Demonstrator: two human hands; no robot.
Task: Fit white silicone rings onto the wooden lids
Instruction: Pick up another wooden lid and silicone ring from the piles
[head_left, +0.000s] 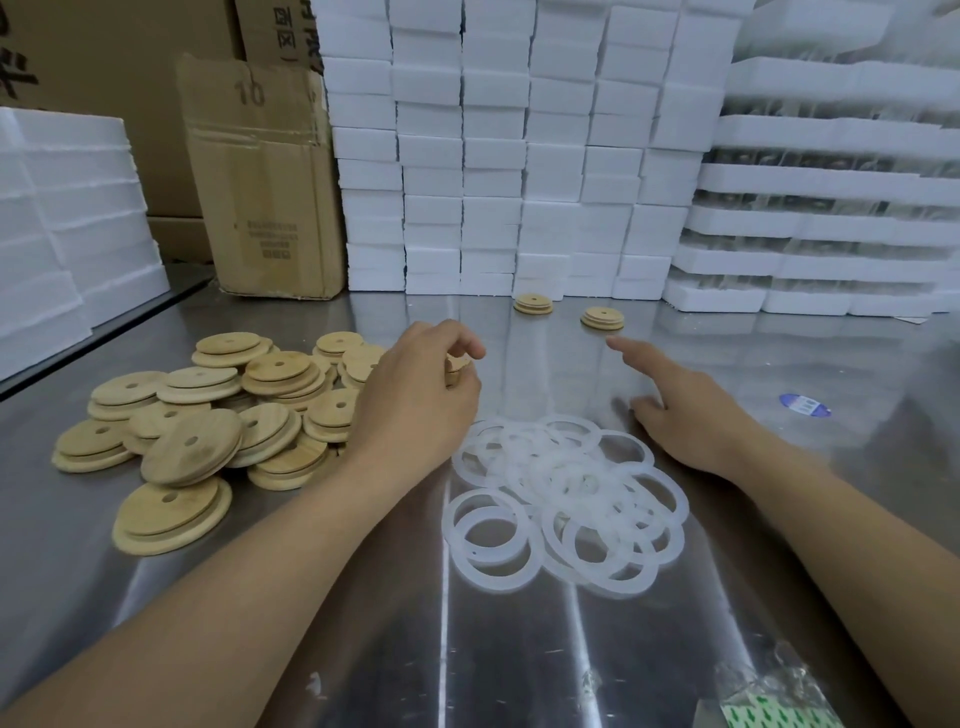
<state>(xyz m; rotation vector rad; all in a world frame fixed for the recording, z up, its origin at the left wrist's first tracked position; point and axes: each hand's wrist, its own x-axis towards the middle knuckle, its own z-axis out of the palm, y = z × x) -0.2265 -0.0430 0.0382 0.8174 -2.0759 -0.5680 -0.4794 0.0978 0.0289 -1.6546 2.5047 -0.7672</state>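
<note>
White foam boxes (493, 156) stand behind your shiny table (519, 649). Your left hand (415, 400) curls round one wooden lid (457, 368), beside the lid pile (208, 415). Your right hand (691, 415) has straight fingers and holds nothing, just past the heap of white rings (566, 504). The rings overlap, so you may lift two at once. A cardboard box (260, 182) says "10"; other print is too blurry.

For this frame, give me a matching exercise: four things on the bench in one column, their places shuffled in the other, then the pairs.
Things
1. pile of wooden lids
2. silicone rings
3. blue sticker
4. cardboard box

Places
A. right of the right hand
B. far back left
C. just left of the left hand
D. centre front

Pairs: 1-C, 2-D, 3-A, 4-B
</note>
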